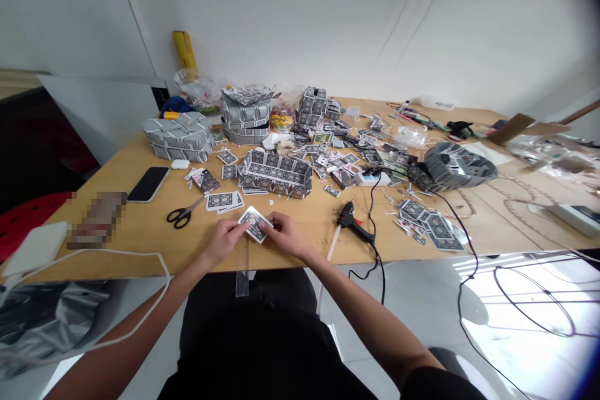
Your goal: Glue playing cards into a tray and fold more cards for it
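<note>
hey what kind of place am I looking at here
Probably a home or studio craft table. A wooden table is strewn with playing cards; both hands hold a card, and a glue gun, scissors and card-built boxes lie around.

On the surface (140, 231), a playing card (255, 224) lay at the near edge between the left hand (226, 239) and the right hand (287, 234). Scissors (184, 213) lay to its left, a phone (148, 184) farther left. A card box (275, 172) stood behind it. A glue gun (354, 220) lay to the right, near loose cards (429, 220).
</note>
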Available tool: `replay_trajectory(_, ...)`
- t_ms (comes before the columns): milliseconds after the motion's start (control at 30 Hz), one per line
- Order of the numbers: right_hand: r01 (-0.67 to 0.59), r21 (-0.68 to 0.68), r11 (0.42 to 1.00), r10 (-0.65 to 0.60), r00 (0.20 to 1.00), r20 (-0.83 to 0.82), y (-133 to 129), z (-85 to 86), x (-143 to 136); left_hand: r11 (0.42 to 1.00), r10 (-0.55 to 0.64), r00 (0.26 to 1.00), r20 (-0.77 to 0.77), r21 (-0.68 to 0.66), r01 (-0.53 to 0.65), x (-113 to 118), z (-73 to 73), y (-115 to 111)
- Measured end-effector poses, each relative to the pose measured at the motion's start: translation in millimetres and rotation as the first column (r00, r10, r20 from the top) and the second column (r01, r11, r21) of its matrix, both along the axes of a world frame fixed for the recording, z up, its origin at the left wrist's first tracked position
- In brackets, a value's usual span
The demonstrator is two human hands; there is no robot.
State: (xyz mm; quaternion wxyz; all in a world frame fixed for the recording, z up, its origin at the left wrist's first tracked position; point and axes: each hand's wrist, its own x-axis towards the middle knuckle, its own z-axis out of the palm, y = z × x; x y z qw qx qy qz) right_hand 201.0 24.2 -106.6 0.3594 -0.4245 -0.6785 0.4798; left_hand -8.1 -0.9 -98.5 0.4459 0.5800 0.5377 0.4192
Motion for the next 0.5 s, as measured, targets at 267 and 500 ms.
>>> replay_trajectory(267,-0.101,0.045,0.994,0.101,0.995,0.016,37.7,26.7,-23.0,0.989,0.047,0.998,-0.029,0.144,-0.042,4.2,12.8,36.5)
replay_trajectory(500,-0.178,0.092,0.980,0.158,0.969,0.192,57.9,36.3,-13.1,0.940,0.183,0.981,-0.061,0.302,-0.156,-23.8,31.8,76.0)
